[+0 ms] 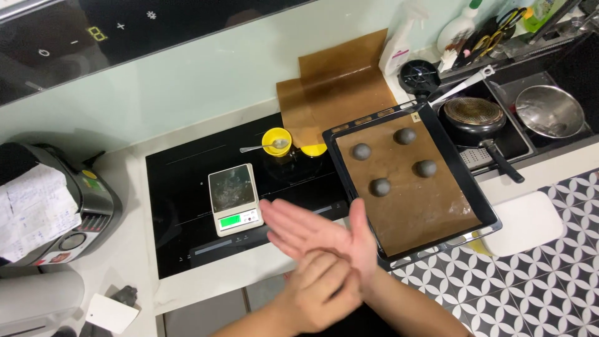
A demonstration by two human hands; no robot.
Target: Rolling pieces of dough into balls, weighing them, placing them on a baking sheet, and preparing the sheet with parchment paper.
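Palms are pressed together, right hand (318,234) flat and open above cupped left hand (321,290), anything between hidden; four dark dough balls (379,186) lie on the baking tray (493,215), far-right of fingers.

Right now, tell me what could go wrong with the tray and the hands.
The tray juts past the counter edge over the floor; a bump from the right hand could tip it and roll the four dough balls off. The hands, pressed together in mid-air beside the scale, may drop whatever they are rolling.
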